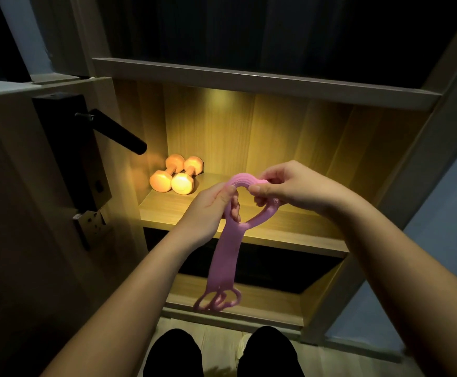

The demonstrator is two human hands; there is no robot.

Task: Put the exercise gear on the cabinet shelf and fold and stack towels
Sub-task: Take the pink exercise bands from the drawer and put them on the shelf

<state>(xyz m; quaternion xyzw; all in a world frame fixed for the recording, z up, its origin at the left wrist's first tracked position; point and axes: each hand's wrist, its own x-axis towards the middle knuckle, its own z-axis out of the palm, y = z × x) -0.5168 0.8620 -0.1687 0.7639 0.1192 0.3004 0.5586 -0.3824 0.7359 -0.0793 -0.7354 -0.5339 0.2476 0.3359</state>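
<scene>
Before the lit cabinet shelf (290, 227), a person is holding a pink resistance band (226, 257) up in both hands, above the shelf's front edge and not resting on it. The left hand (208, 205) is gripping the left side of the band's upper handle loop, with its fingers (235, 209) curling through the opening. The right hand (290, 189) is pinching the ridged top of that same loop between thumb and curled fingers (260, 189), so both hands are closing on the band and are sitting near each other. From the loop, the flat strap is hanging straight down past the shelf edge. Its lower end, with its handle loops, is dangling in front of the lower shelf (262, 303) and is looking blurred.

Two dumbbells (177, 175) are lying side by side at the back left of the lit shelf, glowing orange under the warm light, well apart from the band. To the left, a door is standing with its black lever handle (118, 134) pointing towards the cabinet and a dark lock plate (64, 148) behind it. At the bottom edge, the person's legs (173, 352) in dark trousers are showing above a pale floor.
</scene>
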